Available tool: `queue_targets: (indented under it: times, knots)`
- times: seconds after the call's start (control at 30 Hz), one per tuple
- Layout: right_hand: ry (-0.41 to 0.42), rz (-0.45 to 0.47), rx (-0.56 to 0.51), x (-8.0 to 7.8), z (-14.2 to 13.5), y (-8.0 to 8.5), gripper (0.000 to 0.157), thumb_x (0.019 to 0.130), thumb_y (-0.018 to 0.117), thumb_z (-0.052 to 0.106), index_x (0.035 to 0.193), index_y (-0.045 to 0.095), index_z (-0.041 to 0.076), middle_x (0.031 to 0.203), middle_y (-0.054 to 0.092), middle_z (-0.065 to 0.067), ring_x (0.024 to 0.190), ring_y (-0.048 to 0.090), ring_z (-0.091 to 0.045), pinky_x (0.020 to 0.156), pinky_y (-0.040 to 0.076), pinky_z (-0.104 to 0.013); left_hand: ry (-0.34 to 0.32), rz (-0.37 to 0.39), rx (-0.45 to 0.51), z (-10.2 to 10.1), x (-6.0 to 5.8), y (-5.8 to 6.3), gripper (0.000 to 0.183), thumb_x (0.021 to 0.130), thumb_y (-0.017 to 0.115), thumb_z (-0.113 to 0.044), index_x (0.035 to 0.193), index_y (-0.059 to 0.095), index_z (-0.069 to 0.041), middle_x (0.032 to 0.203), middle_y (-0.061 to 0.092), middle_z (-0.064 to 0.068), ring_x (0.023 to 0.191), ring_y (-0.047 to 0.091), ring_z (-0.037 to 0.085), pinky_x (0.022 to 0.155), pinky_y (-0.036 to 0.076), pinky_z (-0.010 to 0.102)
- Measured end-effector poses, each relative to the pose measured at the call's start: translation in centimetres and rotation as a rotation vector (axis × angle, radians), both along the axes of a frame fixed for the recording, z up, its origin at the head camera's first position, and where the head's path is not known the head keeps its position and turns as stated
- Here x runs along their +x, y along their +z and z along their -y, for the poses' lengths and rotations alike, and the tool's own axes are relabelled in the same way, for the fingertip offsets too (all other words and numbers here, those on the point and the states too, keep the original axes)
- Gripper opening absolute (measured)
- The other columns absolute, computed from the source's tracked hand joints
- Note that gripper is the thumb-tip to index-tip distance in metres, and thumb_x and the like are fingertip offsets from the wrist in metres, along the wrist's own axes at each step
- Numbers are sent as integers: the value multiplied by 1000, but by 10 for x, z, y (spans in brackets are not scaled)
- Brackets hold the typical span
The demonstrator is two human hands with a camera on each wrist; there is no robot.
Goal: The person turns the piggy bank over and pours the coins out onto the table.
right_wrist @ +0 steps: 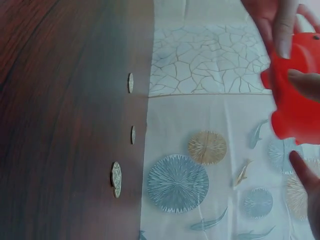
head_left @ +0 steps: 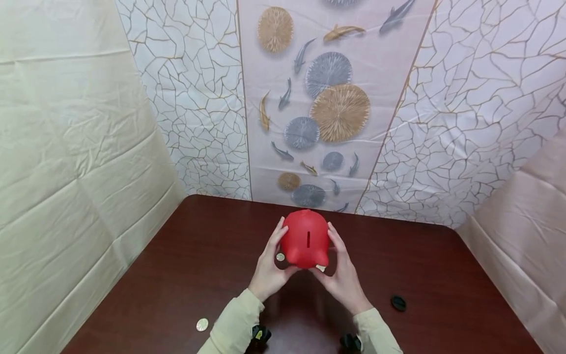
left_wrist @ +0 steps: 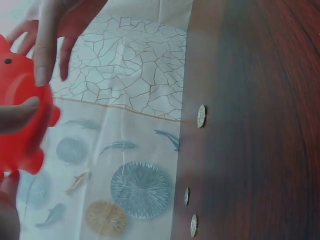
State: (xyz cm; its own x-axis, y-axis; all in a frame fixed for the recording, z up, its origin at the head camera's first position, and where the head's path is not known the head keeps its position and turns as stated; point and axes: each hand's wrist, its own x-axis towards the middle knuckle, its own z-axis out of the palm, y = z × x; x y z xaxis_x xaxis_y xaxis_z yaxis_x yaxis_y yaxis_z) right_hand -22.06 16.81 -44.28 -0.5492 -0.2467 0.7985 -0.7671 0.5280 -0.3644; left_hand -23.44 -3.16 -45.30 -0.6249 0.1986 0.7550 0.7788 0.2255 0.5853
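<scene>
Above the table, both hands hold a red piggy bank (head_left: 306,238), its coin slot facing the head camera. My left hand (head_left: 268,273) grips its left side, fingers along the flank and thumb at the near lower edge. On the opposite flank, my right hand (head_left: 342,280) holds it the same way. In the left wrist view the piggy bank (left_wrist: 22,90) shows a black eye and stubby feet; the right wrist view cuts it off at the edge. One coin (head_left: 280,256) shows beside its left side, and another coin (head_left: 320,268) peeks out under its lower right.
A third coin (head_left: 202,324) lies on the dark wood table (head_left: 155,275) near the left forearm. Right of the right hand is a small black oval piece (head_left: 398,303). Patterned cloth (head_left: 212,98) hangs behind the table's far edge, with plain cloth at both sides.
</scene>
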Motion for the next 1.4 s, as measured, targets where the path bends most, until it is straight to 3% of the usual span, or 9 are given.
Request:
queue_targets:
  times: [0.2, 0.27, 0.43, 0.53, 0.67, 0.9, 1.1, 1.2, 1.4]
  knots:
    - [40, -180, -24, -1, -1, 1, 74, 91, 63, 38, 138, 29, -7, 147, 34, -31, 144, 32, -14, 104, 37, -8, 47, -188, -35, -1, 3, 3, 91, 70, 81, 5, 145, 32, -13, 157, 30, 14, 141, 39, 25, 91, 57, 36]
    - [65, -167, -34, 0, -2, 1, 75, 89, 67, 33, 138, 28, -8, 148, 32, -32, 145, 31, -16, 105, 37, -9, 31, -190, -26, -1, 3, 4, 89, 71, 81, 4, 144, 34, -12, 156, 32, 15, 140, 40, 26, 90, 57, 35]
    - [63, -8, -53, 6, -7, 1, 97, 67, 86, 3, 145, 28, -5, 154, 31, -22, 140, 34, -6, 104, 37, -7, -18, -37, -11, -1, 4, 8, 89, 73, 83, -7, 147, 36, -17, 157, 32, 9, 139, 41, 26, 94, 55, 37]
    - [0, 59, -45, 9, -9, 0, 105, 60, 89, 1, 148, 31, 1, 153, 37, -15, 132, 41, -1, 102, 36, -5, -21, 64, -11, 0, 6, 8, 92, 72, 85, -12, 148, 36, -21, 158, 33, 5, 140, 41, 26, 96, 54, 39]
    - [-93, 104, -40, 12, -10, 0, 103, 62, 91, 9, 149, 36, 12, 143, 49, -9, 121, 49, -1, 99, 42, -9, -1, 133, 10, 1, 8, 7, 92, 70, 87, -18, 149, 38, -24, 155, 38, 2, 136, 46, 26, 94, 55, 40]
    - [-194, 274, -84, 17, -4, 7, 85, 72, 86, 20, 145, 43, 19, 133, 59, -8, 114, 60, -22, 89, 56, -49, 90, 320, 44, -1, 9, 10, 77, 73, 85, -33, 141, 49, -32, 127, 65, 3, 96, 69, 19, 78, 60, 36]
    - [-336, 425, -42, 19, 5, 11, 62, 83, 75, 39, 134, 53, 14, 115, 71, -11, 93, 69, -25, 82, 57, -46, 186, 478, 37, -3, 8, 10, 61, 76, 79, -45, 129, 62, -20, 111, 73, 10, 80, 73, 22, 70, 60, 26]
    - [-421, 445, 47, 19, 7, 14, 53, 86, 70, 45, 124, 60, 9, 90, 74, -9, 72, 67, -20, 72, 56, -39, 186, 573, 26, -3, 7, 13, 57, 77, 77, -50, 122, 66, -17, 102, 75, 12, 76, 74, 22, 62, 59, 26]
    - [-486, 441, 183, 19, 9, 22, 39, 91, 62, 45, 96, 66, 7, 51, 50, -1, 46, 44, -12, 53, 41, -26, 194, 667, -81, -3, 5, 20, 51, 80, 69, -60, 103, 70, -14, 66, 69, 5, 43, 60, 16, 46, 53, 29]
